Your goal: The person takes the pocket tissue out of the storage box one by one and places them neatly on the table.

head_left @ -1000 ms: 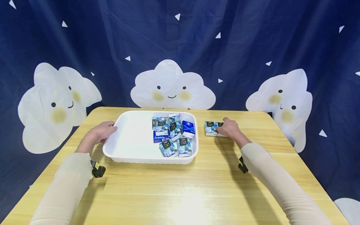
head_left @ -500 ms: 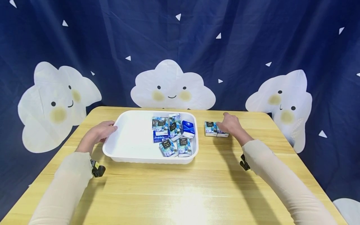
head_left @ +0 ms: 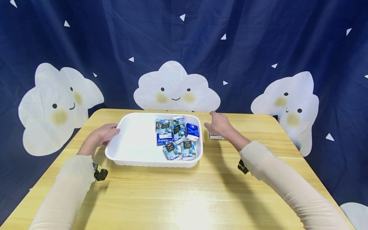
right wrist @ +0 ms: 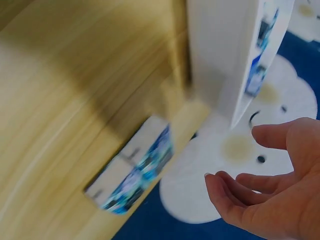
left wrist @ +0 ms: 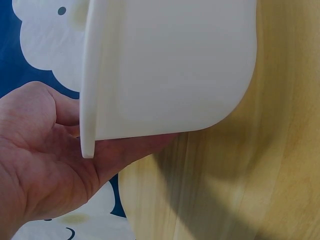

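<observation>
Pair of packs [right wrist: 132,164]: I have two small blue-patterned packs on the wood right of the tray, lying flat side by side; from the head view, most of their tops is hidden.
Right hand [head_left: 219,124]: hangs over that pair, holding nothing, thumb apart from loosely bent fingers; my right wrist feed shows a gap between fingertips and packs.
Tray [head_left: 135,140]: white, raised rim, flat on the table by its right side; a narrow strip of wood separates its right wall from the pair.
Left hand [head_left: 103,133]: grips the tray's left end, fingers beneath the rim.
Packs inside [head_left: 179,134]: heaped at the tray's right end, some overlapping, close to the right wall; white floor shows across the left half.
Table [head_left: 172,195]: I see the far edge just behind the tray, with the widest room on the near side; more wood runs right of the pair.
Curtain [head_left: 172,38]: dark blue, smiling clouds, hanging right behind the far edge.
</observation>
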`<state>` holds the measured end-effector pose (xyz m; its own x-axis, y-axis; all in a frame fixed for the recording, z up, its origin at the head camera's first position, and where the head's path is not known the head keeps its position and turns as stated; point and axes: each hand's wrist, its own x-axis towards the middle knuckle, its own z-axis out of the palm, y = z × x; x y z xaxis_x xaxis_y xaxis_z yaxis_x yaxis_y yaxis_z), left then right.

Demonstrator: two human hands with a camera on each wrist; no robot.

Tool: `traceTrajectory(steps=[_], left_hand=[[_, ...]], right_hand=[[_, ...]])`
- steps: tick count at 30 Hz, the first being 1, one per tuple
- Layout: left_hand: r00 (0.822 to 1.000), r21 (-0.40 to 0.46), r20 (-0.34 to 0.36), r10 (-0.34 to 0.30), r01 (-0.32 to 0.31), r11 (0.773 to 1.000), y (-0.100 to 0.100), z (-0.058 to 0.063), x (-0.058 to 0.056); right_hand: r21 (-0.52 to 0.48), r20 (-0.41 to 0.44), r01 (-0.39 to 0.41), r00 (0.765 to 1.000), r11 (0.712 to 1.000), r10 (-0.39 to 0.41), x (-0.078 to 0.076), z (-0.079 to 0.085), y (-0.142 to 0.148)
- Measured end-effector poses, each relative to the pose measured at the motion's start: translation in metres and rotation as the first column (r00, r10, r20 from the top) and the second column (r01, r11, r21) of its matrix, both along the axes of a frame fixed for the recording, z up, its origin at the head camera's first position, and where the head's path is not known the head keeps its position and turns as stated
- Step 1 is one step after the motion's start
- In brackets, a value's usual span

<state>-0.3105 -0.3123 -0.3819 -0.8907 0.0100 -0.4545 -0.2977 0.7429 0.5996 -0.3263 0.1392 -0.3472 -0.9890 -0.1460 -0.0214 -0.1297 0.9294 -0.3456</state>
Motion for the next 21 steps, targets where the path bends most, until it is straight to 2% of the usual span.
traceTrajectory(steps=[9,15,21], left_hand=[[1.0,0.019,-0.016,0.006,-0.005,1.0,-0.001,-0.002,-0.002],[1.0,0.024,-0.008,-0.002,0.003,1.0,-0.001,-0.002,-0.004],[1.0,0.023,-0.014,-0.003,0.003,1.0,-0.002,-0.002,-0.002]], right_hand=[[0.022,-0.036,-0.123,0.992,0.992,0.124,0.017,0.009,-0.039],[0.03,-0.004,-0.203,0.979,0.979,0.203,0.03,0.004,-0.057],[0.059,-0.015,-0.265,0.964,0.962,0.266,0.042,-0.002,-0.075]])
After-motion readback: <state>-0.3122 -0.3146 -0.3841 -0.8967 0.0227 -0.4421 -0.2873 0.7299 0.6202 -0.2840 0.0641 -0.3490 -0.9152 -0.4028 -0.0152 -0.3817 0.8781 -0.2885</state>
